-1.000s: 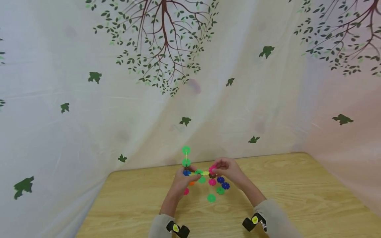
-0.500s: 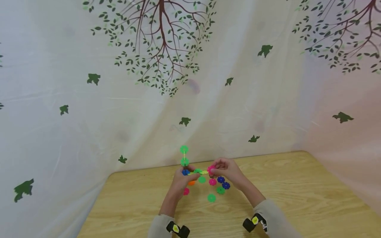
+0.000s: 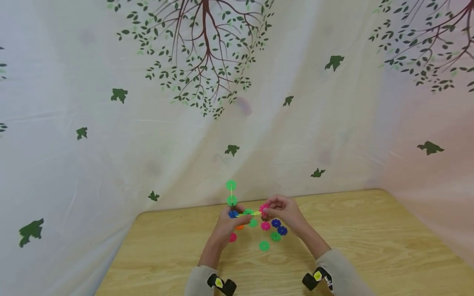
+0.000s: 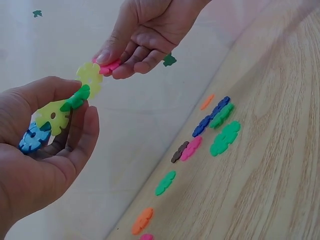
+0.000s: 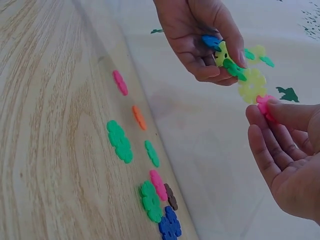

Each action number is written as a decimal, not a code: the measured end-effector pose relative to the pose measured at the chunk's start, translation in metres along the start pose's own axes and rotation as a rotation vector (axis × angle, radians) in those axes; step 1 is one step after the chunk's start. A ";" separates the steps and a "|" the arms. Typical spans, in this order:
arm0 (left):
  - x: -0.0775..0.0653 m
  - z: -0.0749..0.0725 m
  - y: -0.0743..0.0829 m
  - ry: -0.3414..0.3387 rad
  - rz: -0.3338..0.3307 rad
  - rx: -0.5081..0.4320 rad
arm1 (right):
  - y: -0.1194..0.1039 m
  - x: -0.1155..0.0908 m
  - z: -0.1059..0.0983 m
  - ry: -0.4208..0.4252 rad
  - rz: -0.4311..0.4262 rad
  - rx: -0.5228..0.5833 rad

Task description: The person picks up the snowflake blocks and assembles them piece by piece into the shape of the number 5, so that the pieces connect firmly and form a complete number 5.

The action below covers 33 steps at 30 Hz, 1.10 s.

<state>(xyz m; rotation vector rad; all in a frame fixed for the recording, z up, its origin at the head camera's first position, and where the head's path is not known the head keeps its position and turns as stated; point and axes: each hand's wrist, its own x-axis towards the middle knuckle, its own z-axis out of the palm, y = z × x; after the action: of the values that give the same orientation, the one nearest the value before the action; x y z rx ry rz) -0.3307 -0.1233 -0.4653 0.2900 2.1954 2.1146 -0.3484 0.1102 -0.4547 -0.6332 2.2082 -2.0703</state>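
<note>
My left hand [image 3: 224, 227] pinches a chain of notched plastic snowflake discs between thumb and fingers, at a green disc [image 4: 78, 97]. In the left wrist view a blue disc [image 4: 35, 138] and a yellow disc [image 4: 53, 118] of this chain lie within that hand. From the chain a branch with green discs [image 3: 231, 185] stands up in the head view. My right hand [image 3: 288, 213] pinches a pink disc [image 5: 265, 107] against the edge of the chain's end yellow disc [image 5: 252, 86]. Both hands are raised over the table; fingertips partly hide the pink disc.
Loose discs lie on the wooden table [image 3: 177, 255] below the hands: green [image 3: 264, 246], dark blue [image 3: 282, 230], pink [image 5: 157, 185], orange [image 5: 138, 117] and brown [image 4: 180, 152]. A hanging cloth [image 3: 177, 164] printed with leaves stands behind the table's back edge.
Both hands keep the same hold on the chain and the pink disc, nearly still. The head view shifts only slightly.
</note>
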 end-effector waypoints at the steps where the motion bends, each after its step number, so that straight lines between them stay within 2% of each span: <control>1: 0.000 0.000 0.000 -0.011 -0.001 -0.011 | 0.000 0.000 0.000 0.012 -0.001 -0.007; 4: 0.000 -0.001 0.001 -0.043 -0.005 -0.052 | 0.000 0.001 0.001 0.040 0.002 -0.028; 11: 0.001 0.000 -0.001 -0.067 -0.004 -0.118 | 0.000 0.002 0.002 0.058 0.020 -0.051; 14: 0.001 0.001 -0.001 -0.060 -0.005 -0.116 | -0.001 0.001 0.003 0.060 0.036 -0.046; 20: 0.001 0.001 -0.001 -0.025 0.005 -0.047 | -0.002 0.000 0.005 0.058 0.035 -0.027; 25: 0.001 0.003 -0.001 -0.006 0.016 -0.073 | -0.001 0.000 0.005 0.043 0.001 -0.010; 33: 0.000 0.004 0.001 -0.002 -0.008 -0.101 | 0.000 0.000 0.006 0.022 -0.046 0.035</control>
<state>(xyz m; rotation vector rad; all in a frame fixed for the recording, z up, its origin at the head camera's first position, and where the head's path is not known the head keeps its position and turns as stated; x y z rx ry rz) -0.3303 -0.1194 -0.4650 0.2759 2.0766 2.2102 -0.3464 0.1049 -0.4556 -0.6677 2.1844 -2.1430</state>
